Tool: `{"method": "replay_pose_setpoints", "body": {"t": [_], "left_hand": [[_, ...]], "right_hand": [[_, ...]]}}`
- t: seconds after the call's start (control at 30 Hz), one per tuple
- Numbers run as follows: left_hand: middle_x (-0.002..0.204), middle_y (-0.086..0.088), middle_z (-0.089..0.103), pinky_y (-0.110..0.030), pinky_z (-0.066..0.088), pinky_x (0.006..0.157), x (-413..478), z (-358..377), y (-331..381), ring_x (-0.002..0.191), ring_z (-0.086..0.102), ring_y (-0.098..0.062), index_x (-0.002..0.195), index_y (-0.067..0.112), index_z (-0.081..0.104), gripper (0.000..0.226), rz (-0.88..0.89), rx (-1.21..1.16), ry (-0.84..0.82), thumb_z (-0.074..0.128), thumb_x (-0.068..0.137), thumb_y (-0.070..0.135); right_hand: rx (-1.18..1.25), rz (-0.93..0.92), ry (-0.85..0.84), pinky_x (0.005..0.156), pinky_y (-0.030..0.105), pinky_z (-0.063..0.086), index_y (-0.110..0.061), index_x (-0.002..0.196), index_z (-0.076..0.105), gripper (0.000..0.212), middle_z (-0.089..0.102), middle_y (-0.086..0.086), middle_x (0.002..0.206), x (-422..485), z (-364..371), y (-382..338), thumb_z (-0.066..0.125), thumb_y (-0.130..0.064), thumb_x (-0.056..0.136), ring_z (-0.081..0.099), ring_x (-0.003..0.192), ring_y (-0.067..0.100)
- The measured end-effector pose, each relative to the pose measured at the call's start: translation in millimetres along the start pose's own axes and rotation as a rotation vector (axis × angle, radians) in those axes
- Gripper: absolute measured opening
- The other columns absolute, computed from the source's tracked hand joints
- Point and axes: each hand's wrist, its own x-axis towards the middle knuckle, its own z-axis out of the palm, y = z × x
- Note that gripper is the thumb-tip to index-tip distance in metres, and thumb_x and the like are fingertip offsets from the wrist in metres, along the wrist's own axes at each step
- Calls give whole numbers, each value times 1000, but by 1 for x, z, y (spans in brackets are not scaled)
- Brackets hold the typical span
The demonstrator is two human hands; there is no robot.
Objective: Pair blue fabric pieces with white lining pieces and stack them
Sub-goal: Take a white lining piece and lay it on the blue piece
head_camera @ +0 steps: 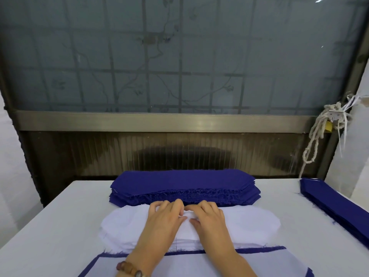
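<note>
Left hand (165,218) and right hand (208,218) were on the lining stack (249,224), fingers curled at its far edge, apparently pinching the top ply. Blue stack (183,182) lay just behind. Fan the edge, lift one ply only.

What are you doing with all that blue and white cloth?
A person is matching cloth pieces on a table. The left hand and right hand rest on the white pile, fingers curled and pinching up its top piece. A blue pile sits just behind it, and another blue pile lies at the right. Nearest the person, a white piece already lies on a blue piece.
</note>
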Motion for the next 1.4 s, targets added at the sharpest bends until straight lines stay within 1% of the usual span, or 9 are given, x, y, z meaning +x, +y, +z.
{"method": "replay_pose_setpoints", "body": {"t": [0.17,0.4,0.53,0.63,0.87,1.07,1.17,1.3,1.4], "left_hand": [[109,27,44,-18,15,96,-4,0,-14,104,41,3,115,40,41,25,-38,-140,45,52,94,46],[74,23,53,-22,26,89,-2,-5,-19,77,50,1,76,37,56,25,-45,-117,174,81,74,37],[66,21,53,-23,29,87,-2,-4,-20,72,50,0,66,35,55,33,-14,-85,197,88,63,37],[64,21,55,-23,29,87,-1,-4,-21,69,54,-1,62,34,58,32,6,-48,207,90,59,38],[80,23,60,-24,28,90,-1,-2,-22,84,48,0,83,40,65,29,28,-38,237,88,66,34],[74,22,56,-24,29,87,-1,-6,-22,77,54,-2,70,37,57,31,-11,6,230,87,63,43],[81,19,58,-28,36,86,-3,-5,-23,80,58,-6,71,35,62,24,-16,12,232,85,66,42],[91,12,59,-32,48,76,-3,-7,-20,86,57,-10,74,32,65,19,-16,6,263,83,70,39],[85,13,49,-26,43,73,-3,-8,-20,80,47,-7,74,31,58,25,50,5,264,48,89,47]], "right_hand": [[-29,25,6,92,21,20,-40,125,51,27,42,-16,110,0,-1,1,48,-34,98,35,112,8],[-22,51,81,86,22,19,-30,99,56,14,53,-18,99,-2,-8,-3,61,-40,90,43,104,11],[-110,53,174,73,22,25,-30,65,59,37,56,-20,66,-1,-16,-6,92,-39,51,58,71,10],[-158,60,198,70,20,30,-34,55,61,41,56,-21,62,1,-19,-10,95,-44,35,59,64,9],[-156,68,192,59,23,40,-35,53,70,31,57,-17,67,0,-14,-7,96,-39,39,59,66,13],[-117,-11,190,48,26,46,-30,67,77,34,58,-6,70,1,-11,-5,99,-22,41,58,63,17],[-97,-41,179,56,22,50,-33,88,75,45,56,-9,80,-1,-12,-7,96,-27,48,55,73,10],[-150,-70,181,64,19,48,-36,77,69,39,58,-14,83,-2,-14,-12,94,-38,47,47,81,4],[-160,-6,151,74,20,36,-35,73,68,33,59,-18,75,-1,-15,-11,92,-44,51,59,71,8]]}}
